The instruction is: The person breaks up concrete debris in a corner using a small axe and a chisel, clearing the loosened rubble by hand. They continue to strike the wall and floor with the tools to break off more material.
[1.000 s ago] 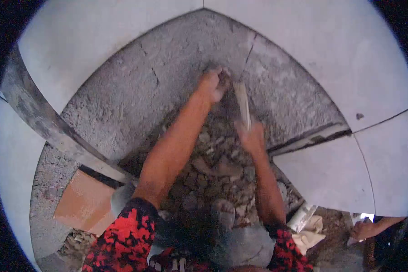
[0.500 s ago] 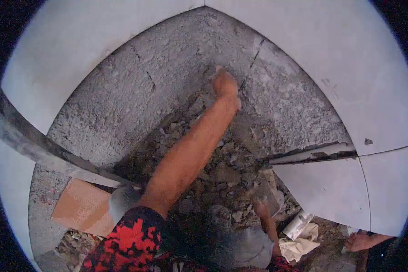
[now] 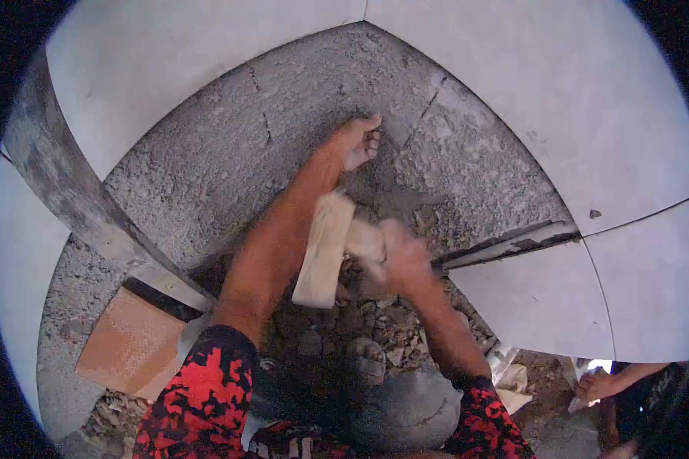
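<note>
My left hand (image 3: pixel 360 143) is at the rough grey wall (image 3: pixel 306 92), close to the inner corner. Its fingers are curled closed; whatever they may hold is too small or hidden to make out. Lower and to the right, my right hand (image 3: pixel 407 258) is wrapped round the short handle of a pale wooden mallet (image 3: pixel 324 256), both slightly blurred by motion. The mallet's blocky head hangs beside my left forearm, above broken rubble (image 3: pixel 394 329) that covers the floor of the corner.
Large white tiles (image 3: pixel 543 294) border the bare wall. A long worn straight board (image 3: pixel 92 199) slants in from the left, near an orange tile (image 3: pixel 130 340). Pale cloth (image 3: pixel 514 386) lies at the lower right. Beyond it shows another person's hand (image 3: pixel 595 385).
My right hand has come up from the rubble and now carries the wooden mallet. The left hand remains near the corner, slightly further left and turned. The view has shifted a little.
</note>
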Demonstrator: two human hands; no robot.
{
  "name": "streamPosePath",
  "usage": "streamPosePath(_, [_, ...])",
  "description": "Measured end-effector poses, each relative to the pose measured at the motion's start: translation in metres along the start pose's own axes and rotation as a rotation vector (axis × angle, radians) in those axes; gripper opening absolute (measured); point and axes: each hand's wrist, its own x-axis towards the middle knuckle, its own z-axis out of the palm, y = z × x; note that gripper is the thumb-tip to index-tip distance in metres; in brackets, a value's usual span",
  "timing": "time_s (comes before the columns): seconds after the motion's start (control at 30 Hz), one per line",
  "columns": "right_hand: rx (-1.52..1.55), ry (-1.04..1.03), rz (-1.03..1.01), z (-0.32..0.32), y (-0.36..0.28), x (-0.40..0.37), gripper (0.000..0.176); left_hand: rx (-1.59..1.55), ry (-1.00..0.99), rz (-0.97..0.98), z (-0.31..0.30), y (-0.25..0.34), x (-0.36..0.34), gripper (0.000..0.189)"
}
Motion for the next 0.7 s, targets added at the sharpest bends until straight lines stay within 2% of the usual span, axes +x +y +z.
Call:
streamPosePath(0.03, [0.028,0.095,-0.06,-0.002,-0.011,0.0,0.034,-0.008,-0.016,-0.002,0.001,-0.001,-0.003,0.02])
streamPosePath(0.07, [0.025,0.095,-0.062,0.002,-0.004,0.002,0.034,-0.013,-0.031,-0.004,0.002,0.001,-0.006,0.021])
streamPosePath(0.13, [-0.155,-0.127,0.374,0.008,0.026,0.008,0.039,0.103,0.039,0.013,0.015,0.009,-0.018,0.021])
streamPosePath(0.17, [-0.183,-0.1,0.562,-0.001,0.033,0.017,0.044,0.22,0.109,0.025,0.02,0.006,-0.023,0.021])
streamPosePath(0.2, [-0.188,-0.099,0.56,0.007,0.034,0.008,0.044,0.216,0.107,0.028,0.02,0.003,-0.022,0.021])
streamPosePath(0.27, [-0.346,0.171,0.263,0.036,0.04,-0.002,0.046,0.266,0.006,0.071,0.012,0.003,-0.011,0.022])
streamPosePath(0.3, [-0.169,-0.036,0.405,0.02,0.013,-0.003,0.039,-0.107,-0.051,0.036,0.009,-0.005,-0.002,0.022])
streamPosePath(0.33, [-0.167,-0.042,0.411,0.021,0.017,-0.005,0.039,-0.11,-0.048,0.029,0.005,-0.012,0.006,0.022])
streamPosePath(0.4, [-0.246,0.005,0.24,0.022,0.029,-0.009,0.041,-0.116,0.028,0.115,0.013,-0.012,-0.005,0.02])
streamPosePath(0.43, [-0.145,0.023,0.449,0.017,0.043,0.001,0.038,-0.117,0.032,0.122,0.014,-0.011,-0.006,0.02])
streamPosePath(0.47, [-0.145,0.023,0.435,0.009,0.05,0.001,0.038,-0.073,0.056,0.075,0.014,-0.012,-0.002,0.019])
streamPosePath(0.53, [-0.138,0.161,0.585,-0.004,0.057,0.004,0.035,-0.021,0.076,0.035,0.018,-0.016,0.008,0.019])
streamPosePath(0.57, [-0.122,0.186,0.492,-0.006,0.052,-0.002,0.035,-0.11,0.115,0.106,0.022,-0.019,0.014,0.02])
streamPosePath(0.6, [-0.118,0.168,0.499,-0.008,0.045,-0.012,0.035,-0.207,0.167,0.151,0.024,-0.03,0.014,0.022])
streamPosePath(0.67, [0.018,0.101,0.394,-0.009,0.035,-0.025,0.037,-0.152,0.181,0.188,0.027,-0.038,0.017,0.021])
streamPosePath(0.7, [-0.062,0.139,0.341,-0.003,0.033,-0.034,0.037,-0.139,0.257,0.203,0.031,-0.041,0.018,0.017])
